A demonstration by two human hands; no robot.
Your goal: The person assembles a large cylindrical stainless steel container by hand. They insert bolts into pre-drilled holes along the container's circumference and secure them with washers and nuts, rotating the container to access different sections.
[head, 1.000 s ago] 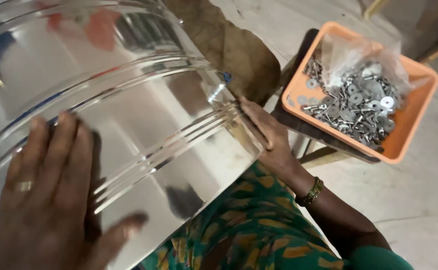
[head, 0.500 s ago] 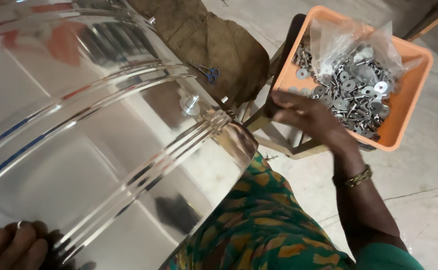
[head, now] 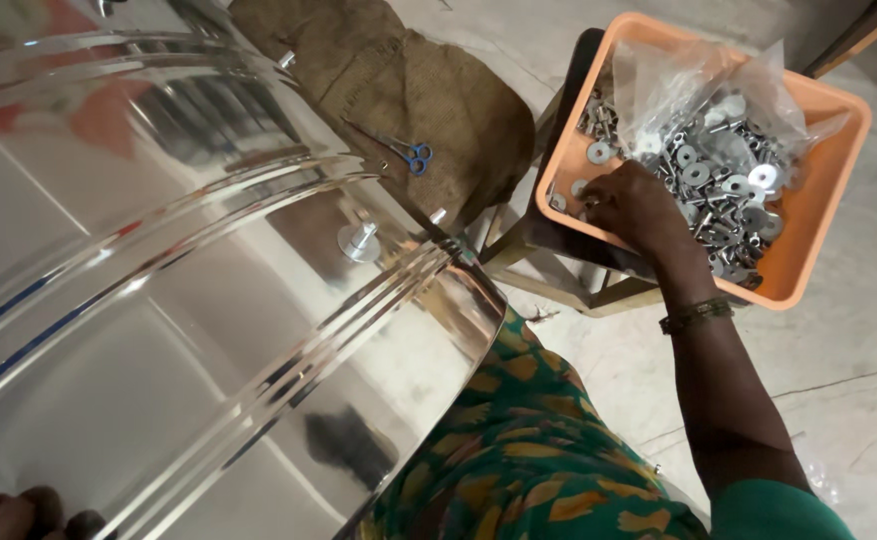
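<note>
The right hand [head: 636,208] reached into the orange tray [head: 820,262] at the upper right of the head view, fingers curled down among the loose metal bolts and washers [head: 720,188]. Whether anything was already pinched between the fingertips could not be told; the knuckles hid them. A crumpled clear plastic bag [head: 693,85] lay open over the heap, just behind the hand. The tray rested on a small stool [head: 548,262] beside the person's knee.

The bolts and washers looked small, hard and smooth, light one by one, and likely to slip or scatter if scooped carelessly; a fingertip pinch on a single piece would seem the surest hold.

The left hand [head: 18,512] showed only as a few fingertips at the bottom left edge, pressed against the underside of the large shiny steel drum [head: 188,330] that filled the left half of the view and lay across the lap. Its grip could not be judged. The drum looked stiff, slick and bulky, best steadied at its ribbed rim. A bolt with a washer [head: 360,240] stood out of its wall. Beyond it, blue-handled scissors [head: 410,155] lay on a brown sackcloth [head: 428,100] on the floor.
</note>
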